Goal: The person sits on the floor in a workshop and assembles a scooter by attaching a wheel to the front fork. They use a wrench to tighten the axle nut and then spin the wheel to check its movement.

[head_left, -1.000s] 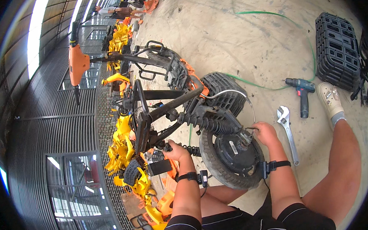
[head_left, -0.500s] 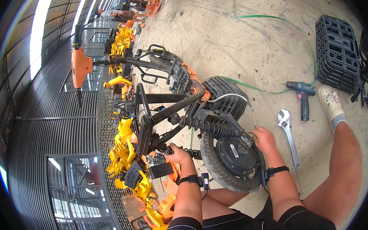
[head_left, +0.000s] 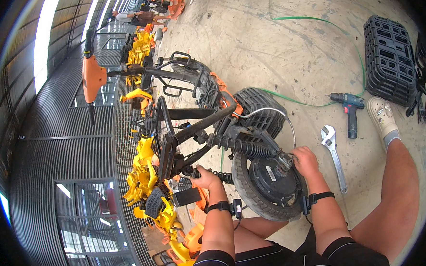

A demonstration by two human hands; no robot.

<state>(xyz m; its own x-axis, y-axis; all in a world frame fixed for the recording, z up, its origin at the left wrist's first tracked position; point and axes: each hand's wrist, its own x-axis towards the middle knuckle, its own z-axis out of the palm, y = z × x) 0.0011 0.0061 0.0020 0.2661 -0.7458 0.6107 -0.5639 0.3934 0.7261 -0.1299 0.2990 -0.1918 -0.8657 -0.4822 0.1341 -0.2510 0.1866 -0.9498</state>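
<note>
A stripped electric scooter with a black frame (head_left: 193,127) stands before me. Its rear wheel (head_left: 248,198) has a black hub motor (head_left: 273,180) and lies close to my legs. My left hand (head_left: 207,178) is wrapped round the upper end of the near shock absorber (head_left: 225,178). At the axle end (head_left: 285,161), my right hand (head_left: 305,160) has its fingers closed; what they hold is hidden. A grey cable (head_left: 269,110) arcs down to those fingers. The other shock absorber (head_left: 242,145), with a black coil spring, runs from the frame to the axle.
On the floor to the right lie an adjustable wrench (head_left: 334,158) and a cordless drill (head_left: 350,111), near my shoe (head_left: 382,117). Black plastic crates (head_left: 391,58) stand beyond. A green strap (head_left: 308,18) crosses the floor. Yellow parts (head_left: 144,160) are piled at left; a person (head_left: 137,16) is far off.
Both hands keep their places on the scooter. The view has shifted very slightly; otherwise nothing has visibly moved.
</note>
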